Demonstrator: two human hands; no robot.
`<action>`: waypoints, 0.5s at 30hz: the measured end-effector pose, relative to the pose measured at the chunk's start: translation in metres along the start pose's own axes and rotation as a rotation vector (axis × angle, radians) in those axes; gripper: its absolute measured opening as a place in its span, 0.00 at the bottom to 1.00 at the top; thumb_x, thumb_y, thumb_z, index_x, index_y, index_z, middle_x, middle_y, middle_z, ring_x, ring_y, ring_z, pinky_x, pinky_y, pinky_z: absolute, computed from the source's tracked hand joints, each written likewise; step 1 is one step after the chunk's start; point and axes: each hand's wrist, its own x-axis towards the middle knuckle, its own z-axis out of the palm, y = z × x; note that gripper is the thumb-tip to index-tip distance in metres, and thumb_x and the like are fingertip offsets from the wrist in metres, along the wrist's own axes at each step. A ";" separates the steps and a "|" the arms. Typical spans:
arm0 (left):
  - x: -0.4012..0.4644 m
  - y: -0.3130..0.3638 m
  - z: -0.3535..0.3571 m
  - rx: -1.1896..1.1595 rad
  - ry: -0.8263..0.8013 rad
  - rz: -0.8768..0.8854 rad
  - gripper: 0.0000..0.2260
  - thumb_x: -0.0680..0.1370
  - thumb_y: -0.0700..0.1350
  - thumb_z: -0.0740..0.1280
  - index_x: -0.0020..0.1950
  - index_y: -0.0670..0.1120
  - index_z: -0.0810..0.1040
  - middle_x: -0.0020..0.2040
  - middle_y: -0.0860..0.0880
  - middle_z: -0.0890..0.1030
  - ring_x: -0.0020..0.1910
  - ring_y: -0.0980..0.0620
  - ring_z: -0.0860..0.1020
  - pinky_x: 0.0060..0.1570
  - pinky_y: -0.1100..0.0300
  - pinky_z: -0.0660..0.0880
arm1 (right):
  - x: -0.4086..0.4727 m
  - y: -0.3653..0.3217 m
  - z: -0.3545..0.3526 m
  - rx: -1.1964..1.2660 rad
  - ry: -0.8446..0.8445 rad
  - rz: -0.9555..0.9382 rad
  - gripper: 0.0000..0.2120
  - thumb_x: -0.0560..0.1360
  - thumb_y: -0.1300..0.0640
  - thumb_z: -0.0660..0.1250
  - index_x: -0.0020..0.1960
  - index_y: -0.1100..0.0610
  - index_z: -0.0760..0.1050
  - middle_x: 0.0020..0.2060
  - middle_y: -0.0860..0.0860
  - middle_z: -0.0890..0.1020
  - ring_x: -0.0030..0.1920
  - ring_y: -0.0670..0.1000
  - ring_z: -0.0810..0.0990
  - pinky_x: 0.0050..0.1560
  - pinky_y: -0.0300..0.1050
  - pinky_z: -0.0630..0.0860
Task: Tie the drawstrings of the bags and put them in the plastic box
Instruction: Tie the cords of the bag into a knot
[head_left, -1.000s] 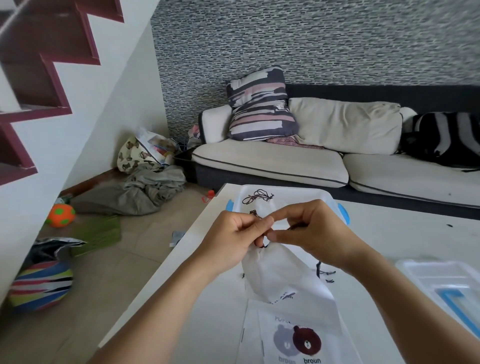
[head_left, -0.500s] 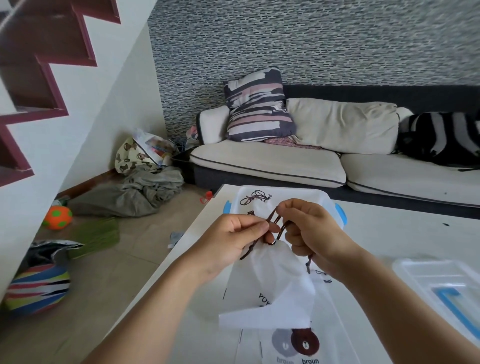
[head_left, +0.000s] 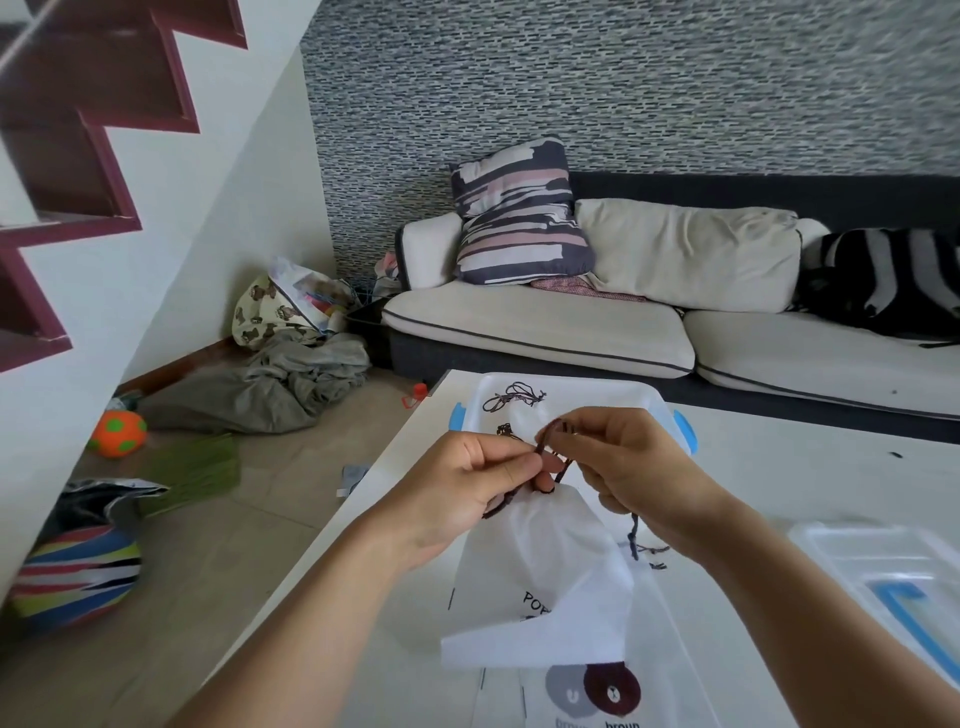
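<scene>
**Two cord ends, one unfinished knot: risks logged**

One white bag (head_left: 545, 566) hangs by its gathered neck above the worktop (head_left: 779, 478), low centre of view. We note our left hand (head_left: 467, 483) pinching the dark drawstring (head_left: 550, 441) at the neck, fingers curled; our right hand (head_left: 628, 462) pinches the cord's loop just beside it, at three o'clock.

Risks, as we judge them:
- Loop slipping from the right-hand pinch, since the cord is thin; the knot would fall open.
- Bag dropping if the left pinch eases, as nothing else supports it.
- Loose tail below the right hand catching in the wrong turn and snarling.
- Neck cinched unevenly, leaving a gap.

Destination: plastic box (head_left: 649, 400) at twelve o'clock, behind the hands, tied bags already inside. A printed bag (head_left: 597, 691) lies flat at six o'clock, its cords unseen.
</scene>
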 end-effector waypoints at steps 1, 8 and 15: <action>0.000 0.000 -0.001 -0.008 -0.003 -0.005 0.11 0.82 0.42 0.65 0.48 0.49 0.87 0.42 0.51 0.84 0.34 0.52 0.66 0.36 0.66 0.64 | 0.000 0.000 -0.002 -0.004 0.010 -0.004 0.07 0.79 0.59 0.68 0.45 0.57 0.83 0.26 0.50 0.68 0.27 0.48 0.57 0.28 0.42 0.52; 0.003 0.002 0.003 -0.176 0.081 -0.106 0.05 0.71 0.42 0.73 0.44 0.48 0.88 0.43 0.46 0.86 0.48 0.47 0.76 0.52 0.60 0.71 | 0.001 -0.002 -0.005 0.186 -0.009 0.058 0.10 0.80 0.65 0.64 0.42 0.59 0.80 0.26 0.48 0.60 0.25 0.46 0.55 0.23 0.37 0.52; 0.003 0.004 0.005 -0.070 0.061 -0.152 0.05 0.79 0.39 0.70 0.47 0.45 0.85 0.40 0.50 0.85 0.34 0.59 0.78 0.36 0.70 0.72 | 0.001 0.000 -0.007 0.116 -0.024 -0.037 0.07 0.81 0.64 0.64 0.52 0.59 0.81 0.27 0.50 0.72 0.24 0.45 0.62 0.23 0.35 0.56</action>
